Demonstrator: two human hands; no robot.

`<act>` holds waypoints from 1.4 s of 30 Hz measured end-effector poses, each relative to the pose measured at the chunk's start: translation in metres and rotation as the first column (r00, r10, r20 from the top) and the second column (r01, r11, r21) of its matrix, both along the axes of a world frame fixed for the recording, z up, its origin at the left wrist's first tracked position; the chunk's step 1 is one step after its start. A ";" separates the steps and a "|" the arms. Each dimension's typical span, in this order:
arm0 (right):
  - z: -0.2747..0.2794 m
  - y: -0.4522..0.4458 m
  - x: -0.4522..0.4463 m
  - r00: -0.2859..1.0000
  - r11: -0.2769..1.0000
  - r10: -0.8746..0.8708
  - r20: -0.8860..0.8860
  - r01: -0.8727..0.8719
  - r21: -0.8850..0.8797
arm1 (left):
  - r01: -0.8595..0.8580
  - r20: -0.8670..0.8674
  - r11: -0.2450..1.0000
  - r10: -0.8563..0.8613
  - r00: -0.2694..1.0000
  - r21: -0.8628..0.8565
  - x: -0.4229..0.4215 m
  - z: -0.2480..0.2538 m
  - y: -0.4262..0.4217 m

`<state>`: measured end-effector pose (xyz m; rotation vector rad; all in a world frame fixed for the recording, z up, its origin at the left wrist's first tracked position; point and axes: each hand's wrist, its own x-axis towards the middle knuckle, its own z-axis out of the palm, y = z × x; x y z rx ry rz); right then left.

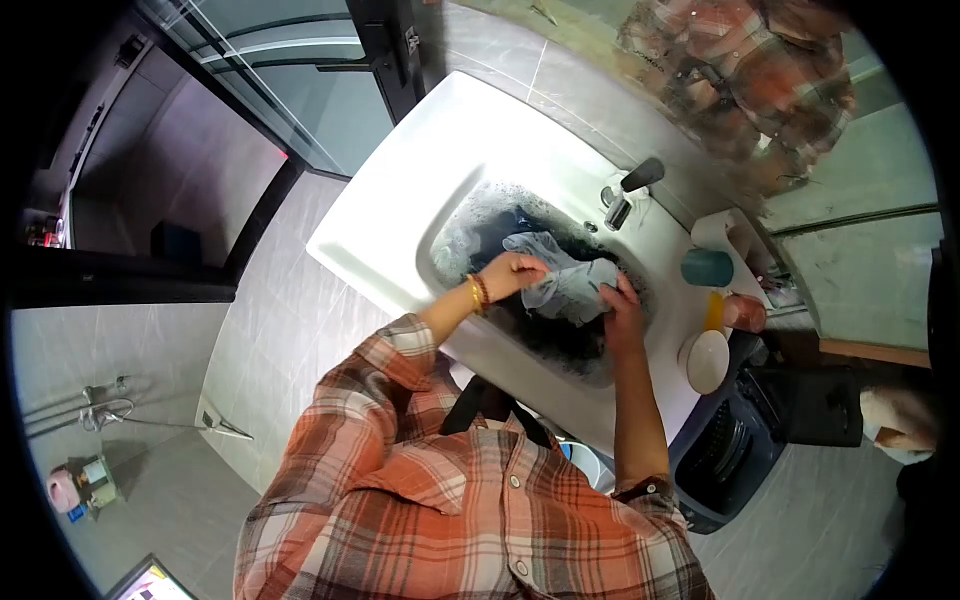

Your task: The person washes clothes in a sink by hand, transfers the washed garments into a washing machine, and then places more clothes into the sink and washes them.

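Observation:
A wet, light grey-blue cloth [572, 291] is stretched between my two hands over the sink [400, 200]. My left hand [513, 275] pinches its left side, with bracelets on the wrist. At the cloth's right edge, my right hand [622, 308] grips it between thumb and fingers. Dark, sudsy water [540, 335] fills the basin below, and darker fabric seems to lie in it. Foam [500, 197] floats along the basin's far and left sides. I cannot tell what kind of garment the cloth is.
A faucet [625, 200] stands at the sink's back edge. On the right rim are a teal cup [707, 267], a pink container [744, 312] and a white bowl [705, 361]. A dark plastic basket [715, 475] is below right. A mirror [720, 90] is behind the sink.

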<state>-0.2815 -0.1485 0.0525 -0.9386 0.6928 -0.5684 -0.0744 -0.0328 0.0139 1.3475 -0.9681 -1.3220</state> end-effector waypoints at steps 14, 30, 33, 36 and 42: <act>0.080 0.022 0.022 0.988 0.997 0.023 0.150 -0.034 0.070 | 0.113 0.062 0.984 -0.106 0.992 -0.139 -0.043 -0.013 0.000; 0.073 -0.001 -0.065 0.967 0.953 -0.233 -0.103 0.207 -0.219 | 0.216 0.772 0.976 -0.131 0.622 -0.009 -0.017 -0.023 0.009; 0.094 -0.014 -0.095 0.954 0.931 -0.290 -0.080 0.261 -0.254 | 0.202 0.459 0.974 -0.135 0.878 -0.099 0.016 0.039 0.011; 0.095 -0.030 -0.100 0.946 0.928 -0.321 0.052 0.325 -0.182 | 0.128 0.251 0.992 -0.120 0.961 -0.013 0.038 0.095 0.002; 0.012 -0.052 -0.058 0.724 0.765 -0.371 -0.581 -0.116 -0.633 | -0.175 0.707 0.978 0.205 0.678 -0.115 0.056 0.036 -0.035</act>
